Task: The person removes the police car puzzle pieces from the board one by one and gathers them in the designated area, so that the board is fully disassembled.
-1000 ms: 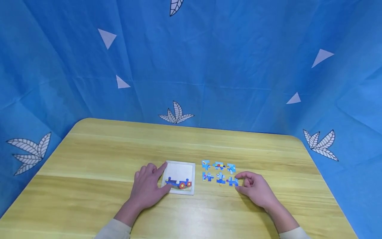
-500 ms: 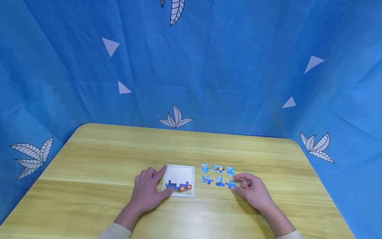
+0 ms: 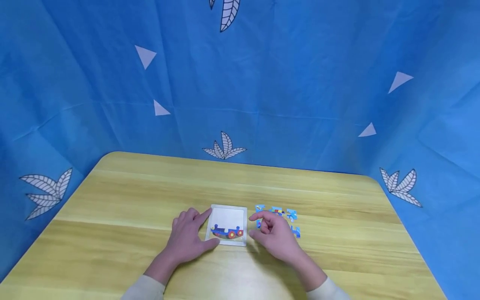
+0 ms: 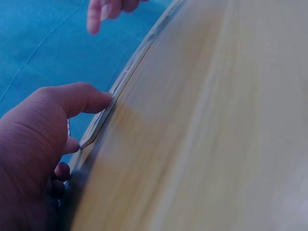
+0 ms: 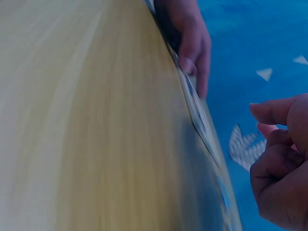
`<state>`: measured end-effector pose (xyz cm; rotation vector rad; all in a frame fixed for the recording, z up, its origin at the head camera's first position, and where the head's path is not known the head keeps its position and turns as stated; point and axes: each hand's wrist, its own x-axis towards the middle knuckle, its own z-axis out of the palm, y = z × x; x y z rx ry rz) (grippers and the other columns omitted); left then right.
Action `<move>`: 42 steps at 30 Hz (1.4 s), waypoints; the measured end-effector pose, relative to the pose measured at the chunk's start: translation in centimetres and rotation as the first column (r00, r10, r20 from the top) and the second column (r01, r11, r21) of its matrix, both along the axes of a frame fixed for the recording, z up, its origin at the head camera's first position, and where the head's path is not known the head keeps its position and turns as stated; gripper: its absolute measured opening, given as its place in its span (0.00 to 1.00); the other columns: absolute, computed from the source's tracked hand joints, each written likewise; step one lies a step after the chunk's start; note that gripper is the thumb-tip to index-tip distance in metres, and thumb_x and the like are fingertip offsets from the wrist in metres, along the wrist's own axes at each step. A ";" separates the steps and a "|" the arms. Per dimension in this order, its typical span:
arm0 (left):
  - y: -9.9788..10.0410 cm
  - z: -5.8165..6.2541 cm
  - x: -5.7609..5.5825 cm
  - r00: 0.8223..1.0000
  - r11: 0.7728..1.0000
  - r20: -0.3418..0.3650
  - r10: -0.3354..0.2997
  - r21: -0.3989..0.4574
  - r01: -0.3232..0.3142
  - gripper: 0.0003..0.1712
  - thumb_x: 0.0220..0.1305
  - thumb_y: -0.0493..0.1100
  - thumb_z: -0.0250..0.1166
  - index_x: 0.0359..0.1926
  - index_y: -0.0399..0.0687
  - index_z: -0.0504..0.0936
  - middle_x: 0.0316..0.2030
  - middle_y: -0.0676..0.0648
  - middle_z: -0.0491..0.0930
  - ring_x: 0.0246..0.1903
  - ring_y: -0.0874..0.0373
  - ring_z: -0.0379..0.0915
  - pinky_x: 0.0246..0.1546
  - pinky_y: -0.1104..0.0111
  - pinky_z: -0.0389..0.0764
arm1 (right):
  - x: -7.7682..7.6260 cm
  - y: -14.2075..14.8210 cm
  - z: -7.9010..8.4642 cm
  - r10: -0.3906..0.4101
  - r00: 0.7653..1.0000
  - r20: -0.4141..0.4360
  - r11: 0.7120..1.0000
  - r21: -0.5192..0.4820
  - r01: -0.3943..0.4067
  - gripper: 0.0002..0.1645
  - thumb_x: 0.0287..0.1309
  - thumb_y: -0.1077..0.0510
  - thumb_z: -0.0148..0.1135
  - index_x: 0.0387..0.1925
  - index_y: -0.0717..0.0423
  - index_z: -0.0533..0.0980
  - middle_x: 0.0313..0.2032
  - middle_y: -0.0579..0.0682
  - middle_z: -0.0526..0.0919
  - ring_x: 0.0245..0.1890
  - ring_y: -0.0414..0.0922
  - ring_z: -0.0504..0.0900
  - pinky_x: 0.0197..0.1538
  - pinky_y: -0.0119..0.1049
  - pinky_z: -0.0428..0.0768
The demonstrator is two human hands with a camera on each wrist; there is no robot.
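A square white puzzle tray lies on the table. Along its lower part sit joined jigsaw pieces with a blue train and red wheels; above them shows bare white. My left hand touches the tray's left side, its index finger at the upper corner and thumb over the lower edge. My right hand hovers just right of the tray, index and thumb apart with nothing seen between them, the other fingers curled. Loose blue jigsaw pieces lie beyond and under that hand, which hides some of them.
The wooden table has rounded far corners. A blue curtain with white leaf and triangle prints hangs behind and at both sides. Both wrist views look along the tabletop at a steep tilt.
My right hand has left the rightmost loose piece and moved left, to the tray's right side. My left hand has stayed on the tray. The head view has shifted slightly.
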<state>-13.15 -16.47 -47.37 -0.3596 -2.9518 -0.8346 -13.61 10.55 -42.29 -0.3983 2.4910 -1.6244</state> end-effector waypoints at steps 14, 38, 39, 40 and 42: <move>-0.6 1.0 -0.8 0.995 0.992 0.067 -0.079 0.108 0.072 0.49 0.46 0.59 0.77 0.69 0.49 0.74 0.38 0.53 0.63 0.40 0.55 0.57 0.43 0.59 0.57 | -2.4 -5.2 -1.6 0.212 0.977 0.001 0.972 0.099 -0.211 0.20 0.51 0.69 0.71 0.48 0.56 0.82 0.17 0.40 0.62 0.18 0.35 0.61 0.39 0.35 0.70; -1.1 1.0 -0.5 0.989 0.988 0.119 -0.084 0.141 0.067 0.47 0.46 0.54 0.78 0.69 0.50 0.75 0.38 0.55 0.64 0.41 0.56 0.58 0.45 0.58 0.57 | -3.7 -6.3 -3.0 0.329 0.943 0.050 0.933 0.138 -0.332 0.24 0.50 0.70 0.69 0.51 0.57 0.80 0.17 0.40 0.67 0.18 0.35 0.63 0.43 0.35 0.74; -1.1 1.0 -0.5 0.989 0.988 0.119 -0.084 0.143 0.067 0.47 0.46 0.54 0.78 0.69 0.50 0.75 0.38 0.55 0.64 0.41 0.56 0.58 0.45 0.58 0.57 | -3.7 -6.3 -3.0 0.335 0.941 0.052 0.929 0.146 -0.339 0.23 0.51 0.70 0.69 0.51 0.57 0.80 0.17 0.40 0.66 0.18 0.35 0.63 0.44 0.36 0.74; -1.1 1.0 -0.5 0.989 0.987 0.120 -0.085 0.143 0.067 0.47 0.46 0.54 0.78 0.69 0.49 0.75 0.38 0.55 0.64 0.41 0.56 0.58 0.45 0.58 0.56 | -3.7 -6.3 -3.0 0.342 0.938 0.057 0.925 0.154 -0.347 0.22 0.52 0.70 0.69 0.51 0.56 0.80 0.17 0.40 0.66 0.18 0.35 0.63 0.44 0.36 0.74; -1.1 1.0 -0.4 0.989 0.988 0.121 -0.084 0.142 0.067 0.47 0.46 0.54 0.78 0.69 0.49 0.75 0.38 0.54 0.64 0.41 0.56 0.58 0.45 0.58 0.56 | -3.7 -6.4 -3.0 0.356 0.932 0.070 0.917 0.167 -0.363 0.21 0.54 0.69 0.68 0.51 0.55 0.80 0.17 0.40 0.66 0.19 0.36 0.63 0.45 0.36 0.73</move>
